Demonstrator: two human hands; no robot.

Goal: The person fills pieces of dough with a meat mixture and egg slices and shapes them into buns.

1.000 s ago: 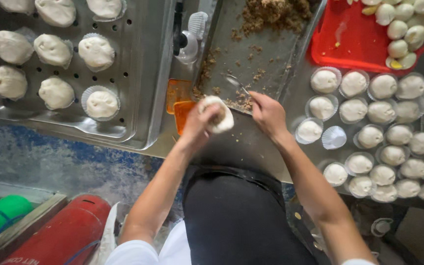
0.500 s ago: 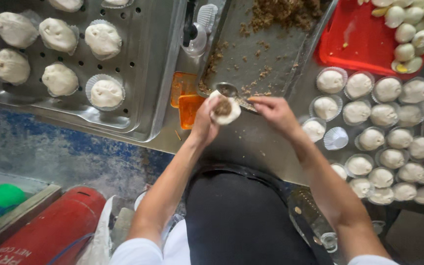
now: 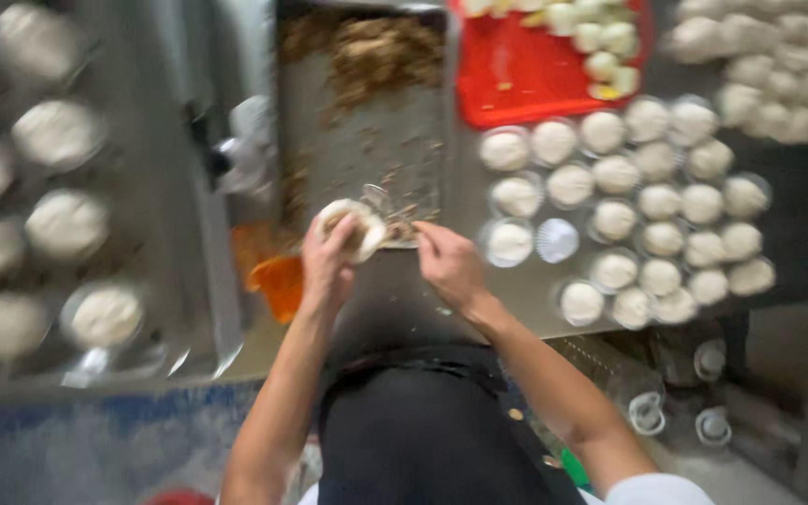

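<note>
The head view is blurred by motion, so the counts here are only what can be made out. One long grey metal tray lies in the middle of the steel tabletop, with one heap of brown minced filling at its far end and loose crumbs along its bed. Left of that tray, seven pale round dough buns sit in shallow cups on a second metal tray. Right of the long tray stand about twenty small white filled buns in paper cups, packed in rows, and one empty white fluted paper cup among them. One red plastic tray lies just beyond those rows, holding a cluster of small pale pieces too smeared to count. One orange plastic container stands at the near left corner of the long tray.

There are two hands, both the person's own. The flat round white dough wrapper sits over the near edge of the long tray, cupped in the left hand; the grip there is half closed, fingers curled under and around the wrapper's rim, with a dab of brown filling in its middle. The right hand is just right of the wrapper, its grip pinched shut on a small metal spoon whose bowl reaches to the wrapper's far edge. The hands are near each other but not touching.
</note>
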